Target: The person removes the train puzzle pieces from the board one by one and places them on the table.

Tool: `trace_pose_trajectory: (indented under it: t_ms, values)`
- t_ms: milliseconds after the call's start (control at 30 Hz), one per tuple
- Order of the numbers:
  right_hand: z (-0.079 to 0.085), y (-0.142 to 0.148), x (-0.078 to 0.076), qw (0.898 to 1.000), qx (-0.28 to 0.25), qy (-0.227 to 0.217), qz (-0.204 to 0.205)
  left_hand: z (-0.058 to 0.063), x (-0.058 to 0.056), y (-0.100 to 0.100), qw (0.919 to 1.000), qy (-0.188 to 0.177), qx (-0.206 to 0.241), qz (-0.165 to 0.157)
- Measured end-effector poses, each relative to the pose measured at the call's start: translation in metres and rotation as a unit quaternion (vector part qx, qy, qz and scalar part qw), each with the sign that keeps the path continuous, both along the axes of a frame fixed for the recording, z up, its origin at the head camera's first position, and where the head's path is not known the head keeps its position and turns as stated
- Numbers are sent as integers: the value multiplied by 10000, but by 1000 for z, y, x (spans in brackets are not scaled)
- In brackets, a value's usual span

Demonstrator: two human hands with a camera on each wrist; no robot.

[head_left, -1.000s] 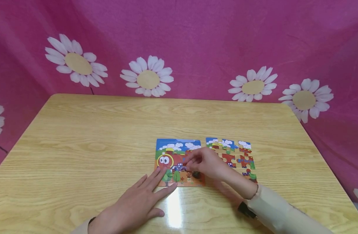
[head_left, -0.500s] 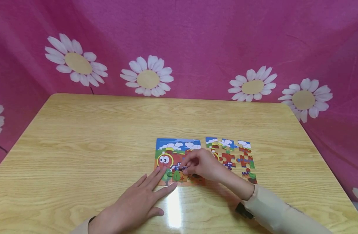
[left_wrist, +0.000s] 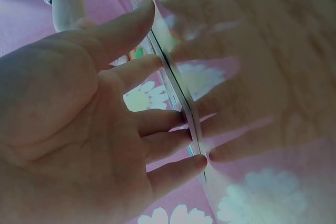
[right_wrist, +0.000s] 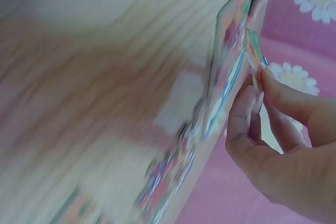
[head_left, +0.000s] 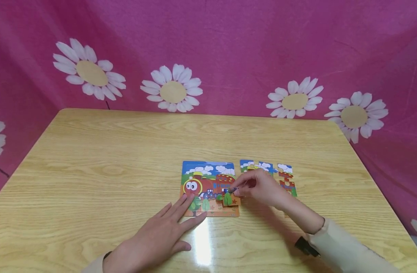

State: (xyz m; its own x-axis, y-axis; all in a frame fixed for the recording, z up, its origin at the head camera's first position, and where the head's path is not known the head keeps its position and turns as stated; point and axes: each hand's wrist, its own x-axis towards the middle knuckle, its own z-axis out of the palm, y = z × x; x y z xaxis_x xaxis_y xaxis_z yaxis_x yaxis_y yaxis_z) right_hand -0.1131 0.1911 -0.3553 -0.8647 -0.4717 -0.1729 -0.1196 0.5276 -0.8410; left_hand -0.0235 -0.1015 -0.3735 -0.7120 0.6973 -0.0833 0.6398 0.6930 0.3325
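Observation:
A puzzle board with a cartoon train lies flat on the table, the train's face at its left. My left hand rests with spread, straight fingers on the board's lower left part; the left wrist view shows its fingertips touching the board's edge. Between thumb and fingers my right hand pinches a puzzle piece with a green tree and orange ground. The piece is tilted and raised above the board's lower right part, as the right wrist view also shows. A paler tree is printed on the board left of it.
Several loose puzzle pieces lie right of the board, some hidden behind the right hand and forearm. The wooden table reaches back to a pink cloth with white flowers. A bright reflection lies in front of the board.
My right hand pinched the tree piece at the board's lower middle, lifted it out and moved right with it. The left hand has stayed in place.

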Motion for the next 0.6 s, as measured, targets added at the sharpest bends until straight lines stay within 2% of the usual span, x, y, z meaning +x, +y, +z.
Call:
trace_pose_trajectory:
  t_ms: [267,600]
  values:
    - [2,36,5,9986,292,250,-369,0,0,0,9999,100,50,-27]
    - [-2,67,15,9934,811,381,-716,0,-1,0,10000,14,32,-20]
